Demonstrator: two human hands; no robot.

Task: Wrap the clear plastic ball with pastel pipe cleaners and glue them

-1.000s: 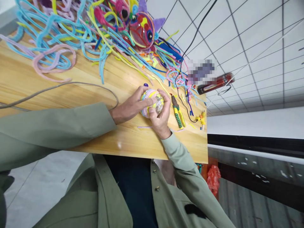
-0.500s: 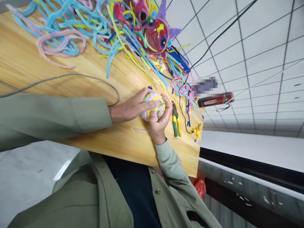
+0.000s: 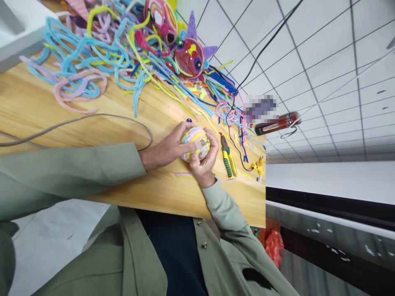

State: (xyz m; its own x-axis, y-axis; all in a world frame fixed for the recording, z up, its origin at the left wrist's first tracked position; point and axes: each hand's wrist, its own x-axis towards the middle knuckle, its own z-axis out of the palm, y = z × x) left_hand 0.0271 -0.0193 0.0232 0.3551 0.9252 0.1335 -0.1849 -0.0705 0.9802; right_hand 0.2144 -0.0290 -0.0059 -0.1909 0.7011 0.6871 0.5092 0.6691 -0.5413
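Note:
A round ball (image 3: 195, 137) wrapped in pink, yellow and blue strips is held between both hands above the wooden table. My left hand (image 3: 168, 149) grips its left side, the thumb lying across the front. Curled round the right side is my right hand (image 3: 207, 158), its thumb on the lower edge. A clear patch shows on the ball near the right fingers. Just beyond the ball sits a small dark blue bead (image 3: 189, 120). Pliers (image 3: 228, 158) with green and yellow handles lie right of my right hand.
Coloured fuzzy stems (image 3: 89, 53) are heaped along the far side of the table (image 3: 148, 187). Decorated balls (image 3: 189, 57) stand among them. A yellow glue gun (image 3: 257, 166) with a black cord lies at the right edge, near a dark red cylinder (image 3: 277, 123). A grey cable crosses the left.
The camera view has shifted slightly, showing more of a white object at the upper left. Both hands keep hold of the ball, with little change in their grip.

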